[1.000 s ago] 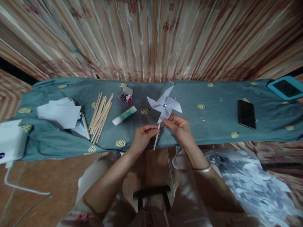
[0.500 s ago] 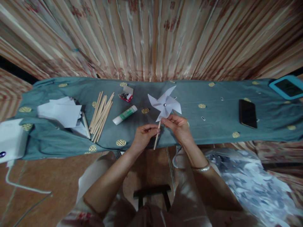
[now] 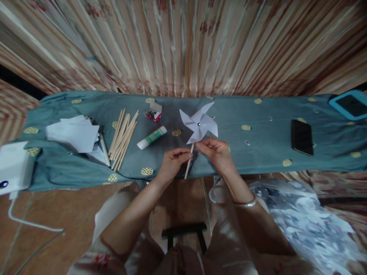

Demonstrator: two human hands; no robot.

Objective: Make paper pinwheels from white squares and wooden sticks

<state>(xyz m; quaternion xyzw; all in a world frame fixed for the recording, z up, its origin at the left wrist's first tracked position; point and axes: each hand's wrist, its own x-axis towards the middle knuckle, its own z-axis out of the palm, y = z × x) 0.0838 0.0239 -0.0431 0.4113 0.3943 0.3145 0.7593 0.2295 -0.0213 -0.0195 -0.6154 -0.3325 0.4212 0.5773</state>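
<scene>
A white paper pinwheel (image 3: 198,124) with a shiny pin at its centre is fixed to a thin wooden stick (image 3: 188,168) and tilts away from me over the table. My left hand (image 3: 174,162) is closed, pinching the stick below the blades between thumb and fingers. Just under the right-hand blades, my right hand (image 3: 217,153) has its thumb and fingers drawn together, their tips close beside the upper stick. Whether anything is between those fingertips I cannot make out.
Left of my hands lie a glue stick (image 3: 151,137), an open red box of pins (image 3: 153,114), several wooden sticks (image 3: 123,141), a white pen (image 3: 104,149) and paper sheets (image 3: 74,133). A phone (image 3: 302,137) and a blue-framed device (image 3: 351,105) lie right. A bag of paper pieces (image 3: 309,221) stands below.
The pinwheel's blades have turned slightly, and the stick has shifted a little left. My right fingertips sit slightly farther from the stick; my left hand keeps its pinch.
</scene>
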